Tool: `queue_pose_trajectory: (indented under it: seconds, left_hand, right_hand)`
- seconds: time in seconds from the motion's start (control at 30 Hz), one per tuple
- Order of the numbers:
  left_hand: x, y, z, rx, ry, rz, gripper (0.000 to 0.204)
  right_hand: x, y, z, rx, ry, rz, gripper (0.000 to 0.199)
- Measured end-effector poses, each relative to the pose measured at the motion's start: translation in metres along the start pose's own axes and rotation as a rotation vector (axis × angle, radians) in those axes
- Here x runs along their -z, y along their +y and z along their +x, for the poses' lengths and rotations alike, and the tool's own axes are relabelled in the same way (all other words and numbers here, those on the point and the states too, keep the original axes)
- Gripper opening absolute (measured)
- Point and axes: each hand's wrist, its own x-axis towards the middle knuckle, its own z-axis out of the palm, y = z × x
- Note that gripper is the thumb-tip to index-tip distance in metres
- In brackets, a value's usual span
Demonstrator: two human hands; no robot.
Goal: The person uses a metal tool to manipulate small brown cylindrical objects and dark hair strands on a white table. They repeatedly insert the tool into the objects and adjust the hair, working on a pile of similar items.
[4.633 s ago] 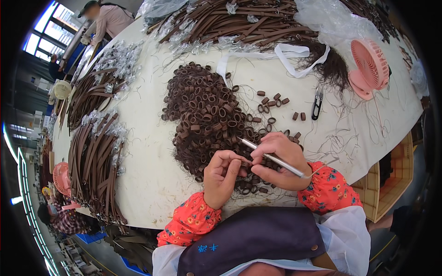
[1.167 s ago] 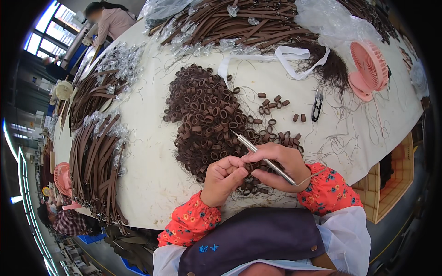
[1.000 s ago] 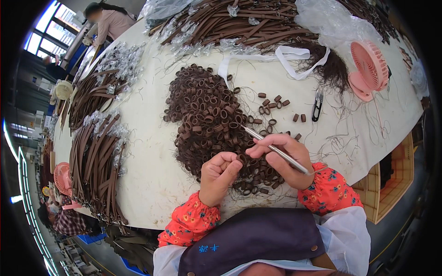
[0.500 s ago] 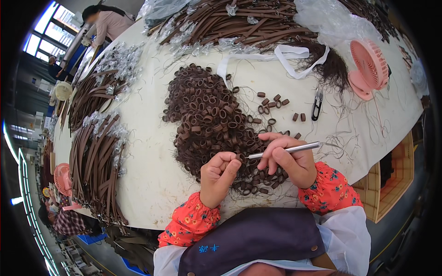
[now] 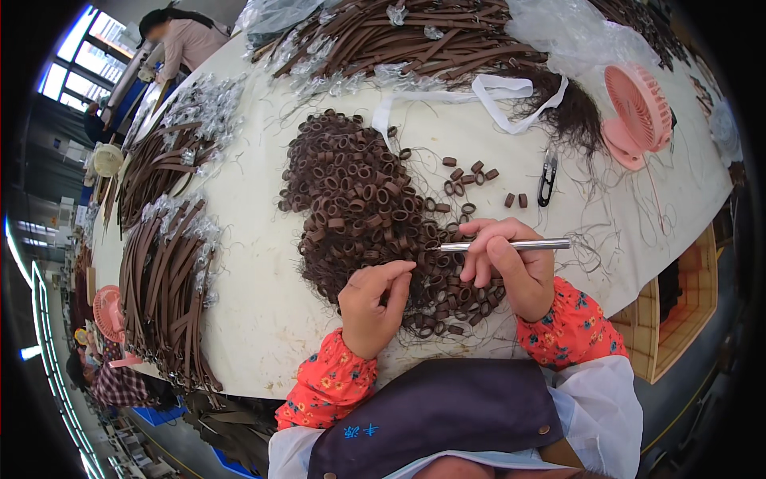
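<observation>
My right hand (image 5: pixel 515 267) grips a slim, silver pen-shaped metal tool (image 5: pixel 536 244) between thumb and fingers, its narrow tip aimed left. Just left of that tip, my left hand (image 5: pixel 373 303) has thumb and forefinger drawn together over the pile; anything between them is too small or hidden to make out. Beneath and beyond both hands spreads a large heap of small brown strap loops (image 5: pixel 351 180), oval and tangled with dark threads. Several single loops (image 5: pixel 455 174) lie to the right of the heap.
Black-handled thread snips (image 5: pixel 547 180) and a pink fan (image 5: pixel 634 112) stand at the right. A white ribbon (image 5: pixel 503 120) curls behind the heap. Brown straps (image 5: pixel 163 295) with clear wrapping line the left and far sides of the pale table (image 5: pixel 255 319). Another person (image 5: pixel 187 40) bends over at the far left.
My hands have moved apart. The tool has shifted slightly right and lies more level. The brown loop pinched in my left fingers before no longer shows there.
</observation>
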Motion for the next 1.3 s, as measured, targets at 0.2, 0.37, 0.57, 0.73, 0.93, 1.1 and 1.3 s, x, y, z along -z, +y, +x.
queue_pose_trajectory:
  seconds: [0.2, 0.37, 0.57, 0.73, 0.93, 1.1, 1.3]
  left_hand:
    - [0.005, 0.004, 0.007, -0.331, -0.149, 0.407, 0.021]
    - [0.004, 0.003, 0.007, -0.359, -0.274, 0.424, 0.019]
    - [0.001, -0.002, 0.005, -0.292, -0.182, 0.311, 0.016]
    - [0.001, -0.002, -0.004, 0.302, -0.206, -0.793, 0.008]
    - [0.001, -0.008, -0.004, 0.462, -0.347, -1.028, 0.014]
    - [-0.003, -0.007, -0.01, 0.21, -0.215, -0.678, 0.013]
    - [-0.007, -0.006, -0.007, -0.349, -0.013, -0.087, 0.017]
  right_hand:
    - [-0.001, -0.001, -0.003, -0.064, 0.015, 0.065, 0.021]
    - [-0.004, -0.005, -0.003, -0.114, 0.04, 0.046, 0.022]
    - [-0.001, -0.003, -0.003, -0.077, 0.005, 0.062, 0.02]
    - [-0.001, 0.003, -0.004, -0.075, -0.06, -0.032, 0.018]
    - [-0.01, 0.005, -0.005, -0.036, -0.11, -0.277, 0.017]
    - [-0.01, 0.007, 0.002, 0.263, -0.176, -0.565, 0.027]
    - [-0.016, 0.007, -0.003, 0.055, -0.162, -0.473, 0.034]
